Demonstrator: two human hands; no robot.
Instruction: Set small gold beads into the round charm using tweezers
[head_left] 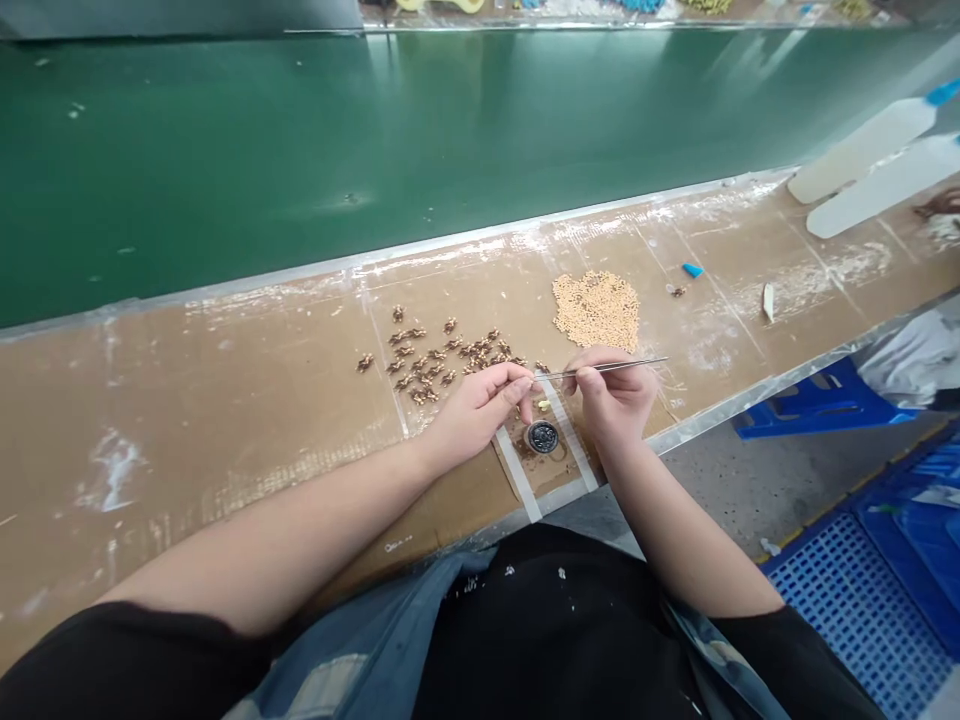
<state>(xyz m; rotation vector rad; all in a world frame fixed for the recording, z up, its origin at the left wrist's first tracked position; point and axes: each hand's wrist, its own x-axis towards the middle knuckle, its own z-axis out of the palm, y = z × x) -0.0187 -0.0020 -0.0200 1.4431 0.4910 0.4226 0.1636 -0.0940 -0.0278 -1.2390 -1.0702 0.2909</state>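
Observation:
My right hand (pixel 615 395) is closed on thin metal tweezers (pixel 630 365), whose tips point left and reach the fingertips of my left hand (pixel 487 405). The left thumb and index finger are pinched together; what they hold is too small to make out. Just below the fingers stands a small round container (pixel 542 436) with a dark top, on a board piece with white tape strips (pixel 517 475). Left of the hands lie many small brown clusters with pale beads (pixel 420 370). Behind the right hand spreads a pile of small tan beads (pixel 598 310).
A green surface (pixel 300 160) runs behind the cardboard-covered table (pixel 225 400). At the right lie two translucent bottles (pixel 862 150), a blue cap (pixel 692 270) and a white piece (pixel 768 302). A blue stool (pixel 825 400) stands beyond the table's front edge.

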